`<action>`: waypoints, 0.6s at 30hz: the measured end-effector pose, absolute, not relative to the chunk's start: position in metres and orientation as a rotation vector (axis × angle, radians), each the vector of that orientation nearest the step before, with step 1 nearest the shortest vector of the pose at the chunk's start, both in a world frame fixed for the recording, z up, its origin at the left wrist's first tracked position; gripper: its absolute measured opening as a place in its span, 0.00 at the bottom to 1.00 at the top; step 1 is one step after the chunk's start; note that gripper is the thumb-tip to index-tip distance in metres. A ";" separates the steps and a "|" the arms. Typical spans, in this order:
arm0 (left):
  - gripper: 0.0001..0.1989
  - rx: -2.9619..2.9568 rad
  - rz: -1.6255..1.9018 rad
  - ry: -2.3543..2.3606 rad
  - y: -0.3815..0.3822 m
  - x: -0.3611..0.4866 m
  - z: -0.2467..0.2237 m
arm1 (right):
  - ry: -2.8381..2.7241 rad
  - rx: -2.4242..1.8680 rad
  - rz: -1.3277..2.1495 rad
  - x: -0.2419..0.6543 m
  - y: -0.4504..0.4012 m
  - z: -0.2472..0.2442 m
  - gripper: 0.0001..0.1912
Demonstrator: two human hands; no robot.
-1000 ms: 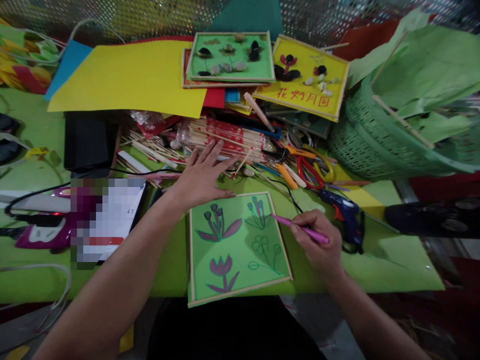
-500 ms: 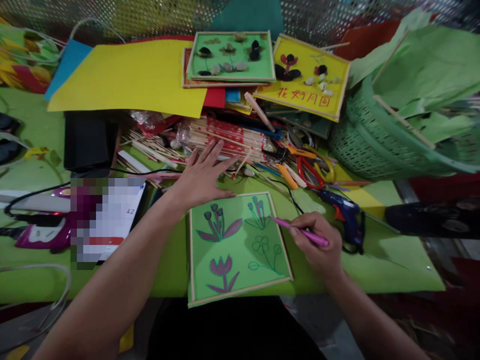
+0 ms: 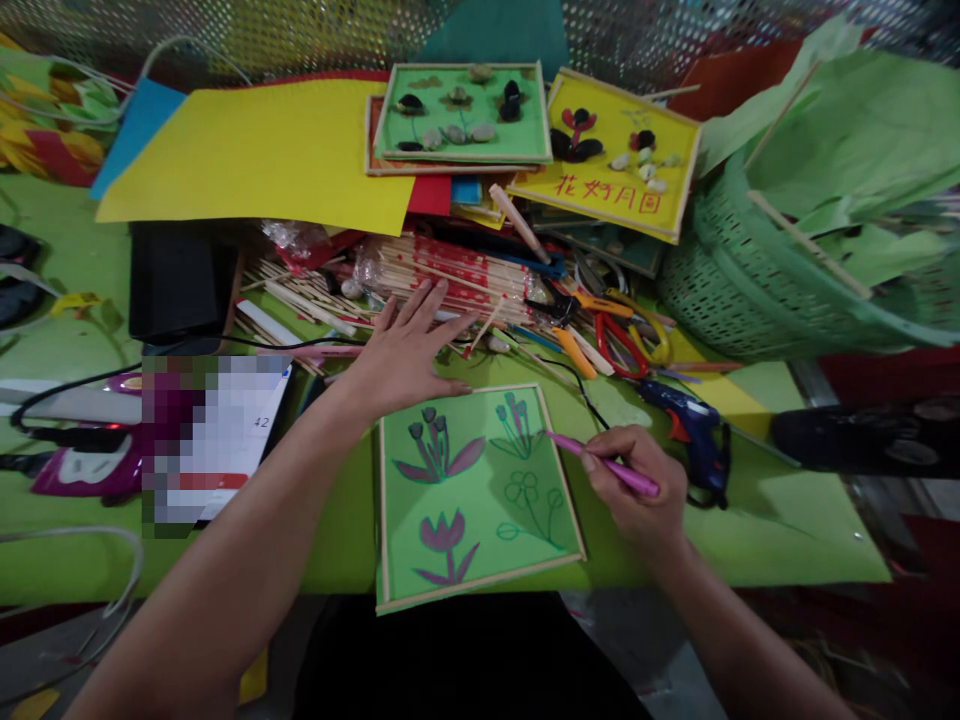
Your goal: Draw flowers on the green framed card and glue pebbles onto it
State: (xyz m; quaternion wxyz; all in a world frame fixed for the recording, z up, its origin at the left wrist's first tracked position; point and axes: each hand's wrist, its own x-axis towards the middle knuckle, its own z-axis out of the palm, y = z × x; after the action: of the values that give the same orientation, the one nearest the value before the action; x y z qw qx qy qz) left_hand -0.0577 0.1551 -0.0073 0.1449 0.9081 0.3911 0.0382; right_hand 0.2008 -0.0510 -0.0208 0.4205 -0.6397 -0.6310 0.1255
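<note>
In the head view a green card (image 3: 465,500) edged with thin wooden sticks lies in front of me. Several flowers are drawn on it, some filled with purple, one at the lower right only in outline. My right hand (image 3: 637,490) grips a pink-purple marker (image 3: 622,474), its tip at the leaf of the upper right flower. My left hand (image 3: 409,350) lies spread at the card's top edge, fingers reaching toward a bundle of wooden sticks (image 3: 457,275), and holds nothing.
A blue glue gun (image 3: 697,435) and red-handled scissors (image 3: 619,345) lie to the right, below a green basket (image 3: 750,270). At the left are a phone (image 3: 232,440) and a purple power strip (image 3: 90,465). Framed pebble pictures (image 3: 465,115) and yellow sheets (image 3: 262,150) lie behind.
The marker and my right hand have shifted very slightly to the right. My left hand and the card stay where they were.
</note>
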 end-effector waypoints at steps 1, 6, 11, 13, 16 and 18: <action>0.47 2.614 0.109 1.125 0.155 -0.058 -0.007 | -1.577 -1.603 0.327 0.201 -0.052 -0.021 0.05; 0.47 2.609 0.095 1.131 0.155 -0.057 -0.006 | -1.569 -1.573 0.387 0.202 -0.052 -0.021 0.05; 0.48 2.612 0.092 1.129 0.155 -0.057 -0.006 | -1.549 -1.568 0.407 0.201 -0.052 -0.019 0.04; 0.48 2.611 0.101 1.127 0.155 -0.057 -0.006 | -1.543 -1.586 0.385 0.201 -0.051 -0.019 0.04; 0.47 2.605 0.098 1.131 0.155 -0.057 -0.006 | -1.539 -1.602 0.358 0.200 -0.051 -0.019 0.04; 0.48 2.604 0.090 1.135 0.155 -0.057 -0.006 | -1.539 -1.589 0.369 0.200 -0.050 -0.019 0.04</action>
State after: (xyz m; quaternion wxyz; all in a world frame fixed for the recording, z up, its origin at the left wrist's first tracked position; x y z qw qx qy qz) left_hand -0.0570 0.1548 -0.0058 0.1491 0.9060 0.3949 0.0314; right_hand 0.2004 -0.0503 -0.0192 0.4345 -0.6383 -0.6179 0.1481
